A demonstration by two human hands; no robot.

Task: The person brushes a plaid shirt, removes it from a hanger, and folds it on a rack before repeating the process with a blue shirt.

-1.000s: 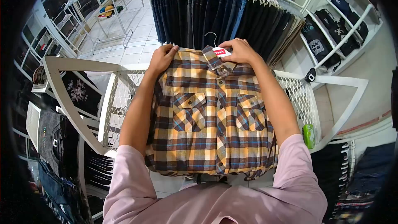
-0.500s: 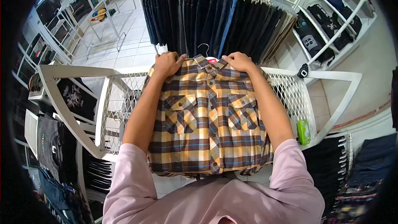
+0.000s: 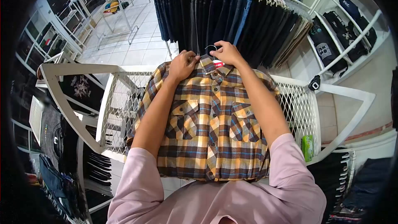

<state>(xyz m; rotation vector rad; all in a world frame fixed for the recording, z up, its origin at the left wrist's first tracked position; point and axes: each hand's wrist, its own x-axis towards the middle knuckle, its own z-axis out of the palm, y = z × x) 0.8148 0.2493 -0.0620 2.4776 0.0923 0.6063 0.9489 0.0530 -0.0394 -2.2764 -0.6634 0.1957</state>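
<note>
A brown, yellow and white plaid shirt point(image 3: 212, 128) lies front up on a white mesh rack top, buttoned, with a chest pocket on each side. Its collar is at the far end, with a red label inside the neck. The metal hook of a hanger point(image 3: 212, 46) sticks out past the collar. My left hand point(image 3: 183, 65) is closed at the left side of the collar, thumb and fingers pinching the fabric there. With thumb and forefinger, my right hand point(image 3: 228, 54) grips the hanger hook. Most of the hanger is hidden inside the shirt.
Dark trousers point(image 3: 224, 16) hang on a rail just beyond the white mesh rack top point(image 3: 112, 112). A green packet point(image 3: 307, 147) and a small black device point(image 3: 314, 84) sit at its right side. Folded clothes point(image 3: 325, 49) fill a shelf at the right.
Both hands have moved inward from the shoulders to the collar. My right hand has taken hold of the hanger hook. The sleeves now spread out more at the sides.
</note>
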